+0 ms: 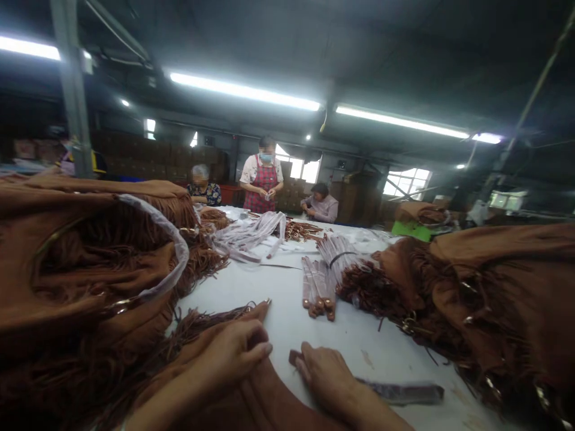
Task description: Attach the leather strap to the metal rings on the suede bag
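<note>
1. The left hand (233, 353) is pinching the brown suede fringed bag (251, 401) lying on the white table (278, 311).
2. The right hand (326, 377) is closing around a wrapped brown strap (399, 392).
3. Farther away, a bundle of wrapped straps (318, 287) is lying.

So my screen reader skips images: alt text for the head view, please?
Two hands, left and right, press a brown fringed bag on a white table, between bag piles. Strap bundles lie ahead; three people work beyond.

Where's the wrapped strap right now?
In the head view, the wrapped strap lies flat on the white table, lower right, partly under the right hand.
</note>
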A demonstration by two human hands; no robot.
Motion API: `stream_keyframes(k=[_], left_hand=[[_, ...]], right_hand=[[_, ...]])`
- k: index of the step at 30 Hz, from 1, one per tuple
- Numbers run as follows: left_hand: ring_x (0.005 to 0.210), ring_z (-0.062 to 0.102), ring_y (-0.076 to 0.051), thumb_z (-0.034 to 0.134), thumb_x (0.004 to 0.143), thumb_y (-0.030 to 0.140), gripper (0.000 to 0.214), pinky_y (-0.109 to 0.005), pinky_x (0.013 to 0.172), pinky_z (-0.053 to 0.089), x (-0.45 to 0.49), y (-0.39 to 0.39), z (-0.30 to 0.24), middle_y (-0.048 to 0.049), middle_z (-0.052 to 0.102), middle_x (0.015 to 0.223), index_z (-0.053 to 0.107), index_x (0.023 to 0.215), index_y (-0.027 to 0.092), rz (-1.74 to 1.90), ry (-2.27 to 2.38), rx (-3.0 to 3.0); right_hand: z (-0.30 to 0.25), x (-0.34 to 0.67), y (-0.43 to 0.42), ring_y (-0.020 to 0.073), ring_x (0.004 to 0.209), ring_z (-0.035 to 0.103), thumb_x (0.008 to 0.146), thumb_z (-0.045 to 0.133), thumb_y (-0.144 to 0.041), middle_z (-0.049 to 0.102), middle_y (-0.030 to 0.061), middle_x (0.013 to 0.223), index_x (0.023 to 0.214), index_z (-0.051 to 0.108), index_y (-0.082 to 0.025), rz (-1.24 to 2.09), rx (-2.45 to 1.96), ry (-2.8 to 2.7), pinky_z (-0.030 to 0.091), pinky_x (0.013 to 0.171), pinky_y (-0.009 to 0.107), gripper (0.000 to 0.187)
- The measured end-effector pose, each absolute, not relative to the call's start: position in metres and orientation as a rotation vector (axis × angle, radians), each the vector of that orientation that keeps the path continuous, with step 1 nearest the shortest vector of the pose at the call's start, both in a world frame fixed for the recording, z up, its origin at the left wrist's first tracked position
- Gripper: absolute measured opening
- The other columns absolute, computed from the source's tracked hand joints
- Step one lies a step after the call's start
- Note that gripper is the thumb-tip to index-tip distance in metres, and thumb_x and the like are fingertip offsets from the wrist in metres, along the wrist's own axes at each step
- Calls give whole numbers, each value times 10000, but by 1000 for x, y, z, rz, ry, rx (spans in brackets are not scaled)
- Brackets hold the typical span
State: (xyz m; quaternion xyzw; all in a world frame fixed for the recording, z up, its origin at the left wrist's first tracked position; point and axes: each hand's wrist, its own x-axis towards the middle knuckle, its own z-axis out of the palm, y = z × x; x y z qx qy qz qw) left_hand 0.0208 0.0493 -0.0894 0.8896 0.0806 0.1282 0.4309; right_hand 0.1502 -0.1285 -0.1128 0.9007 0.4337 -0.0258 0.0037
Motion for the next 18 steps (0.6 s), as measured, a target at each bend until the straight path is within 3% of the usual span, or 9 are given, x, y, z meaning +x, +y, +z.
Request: stream_keyframes(k=[4, 9, 18], left_hand=[[714, 553, -168, 610, 766, 355, 240, -249, 617, 421, 39, 93, -77, -1, 591, 716, 606, 745, 116, 344, 447, 2083], [937, 558, -227, 514, 867, 374, 334, -380, 793, 496, 77, 129, -78, -48, 553, 1071, 546, 1077, 116, 218, 663, 2043], [895, 573, -194, 545, 855, 321, 258, -363, 778, 501, 159, 111, -104, -48, 580, 1008, 575, 1007, 115, 52, 666, 1990]], right_hand=[[-132, 150, -138, 249, 790, 632, 912, 367, -311, 673, 87, 857, 974, 553, -182, -142, 2837, 1479, 366, 620, 292, 234], [-140, 160, -136, 261, 743, 636, 924, 343, -319, 671, 99, 810, 956, 532, -175, -186, 2829, 1547, 359, 599, 303, 240], [-147, 163, -141, 300, 763, 642, 903, 345, -272, 678, 106, 814, 976, 548, -183, -171, 2864, 1577, 405, 628, 348, 233]])
